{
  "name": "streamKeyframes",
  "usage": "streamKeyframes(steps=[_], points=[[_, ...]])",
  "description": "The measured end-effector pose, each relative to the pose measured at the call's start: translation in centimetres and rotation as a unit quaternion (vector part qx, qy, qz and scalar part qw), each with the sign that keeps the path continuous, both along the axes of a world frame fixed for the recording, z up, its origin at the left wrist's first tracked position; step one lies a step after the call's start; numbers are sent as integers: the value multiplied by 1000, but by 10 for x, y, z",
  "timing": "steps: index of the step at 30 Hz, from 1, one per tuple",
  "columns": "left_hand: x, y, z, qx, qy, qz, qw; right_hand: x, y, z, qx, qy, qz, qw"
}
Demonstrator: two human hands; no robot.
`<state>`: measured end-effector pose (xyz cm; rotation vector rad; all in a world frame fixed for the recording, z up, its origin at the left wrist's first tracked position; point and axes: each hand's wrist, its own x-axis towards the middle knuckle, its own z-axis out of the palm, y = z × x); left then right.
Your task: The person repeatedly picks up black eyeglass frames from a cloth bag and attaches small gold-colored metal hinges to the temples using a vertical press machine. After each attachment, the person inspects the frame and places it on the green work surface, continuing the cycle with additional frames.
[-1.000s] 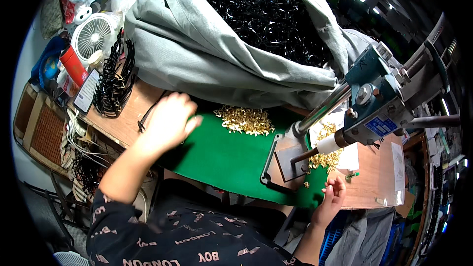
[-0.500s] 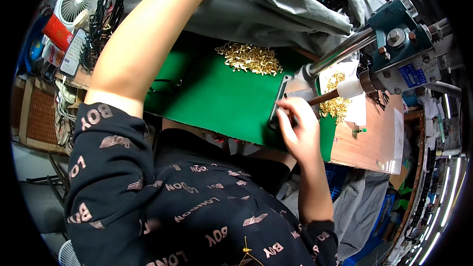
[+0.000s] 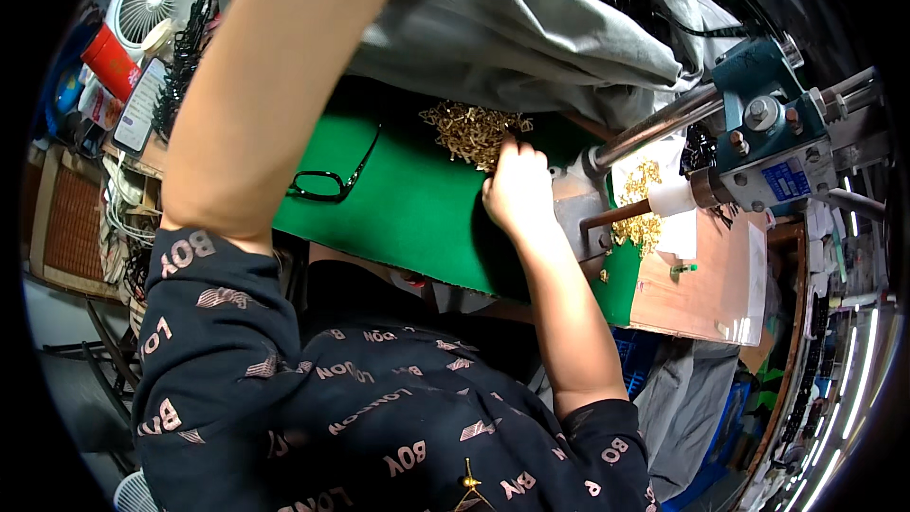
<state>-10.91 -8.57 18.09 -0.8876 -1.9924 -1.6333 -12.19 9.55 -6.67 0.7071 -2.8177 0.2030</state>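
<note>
My right hand (image 3: 519,188) reaches over the green mat (image 3: 422,213) to the near edge of a heap of small gold metal parts (image 3: 464,128). Its fingers are curled down at the heap. Their tips are partly hidden, and I cannot make out what is between them. My left forearm (image 3: 275,66) stretches up across the picture and leaves it at the top edge, so that hand is out of view. Beneath that arm, a black eyeglass frame (image 3: 320,187) with one temple spread lies on the mat.
A press-like machine with a teal head (image 3: 758,100) and steel bar (image 3: 654,128) stands at right. Beside its metal plate (image 3: 578,213) lies a second gold heap (image 3: 640,213). Grey cloth (image 3: 512,28) lines the back. A phone (image 3: 140,106), red can (image 3: 111,59) and fan (image 3: 154,0) stand at left.
My right hand has moved away from the machine's plate, left and farther back, to the gold heap. More of the eyeglass frame shows as my left arm shifted. The view has tilted slightly.
</note>
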Motion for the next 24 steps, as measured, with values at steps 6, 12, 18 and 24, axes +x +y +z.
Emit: streamKeyframes(steps=[6,12,18,24], points=[[43,-22,-48,-96,389,251,881,42,23,15,-178,0,114,977],[88,-67,-100,48,72,273,958,36,50,55,-262,-112,82,955],[118,-49,-142,280,-125,101,946,38,46,32,-153,-107,176,966],[140,-21,-146,328,-132,-58,934,19,33,23,-123,-156,128,972]])
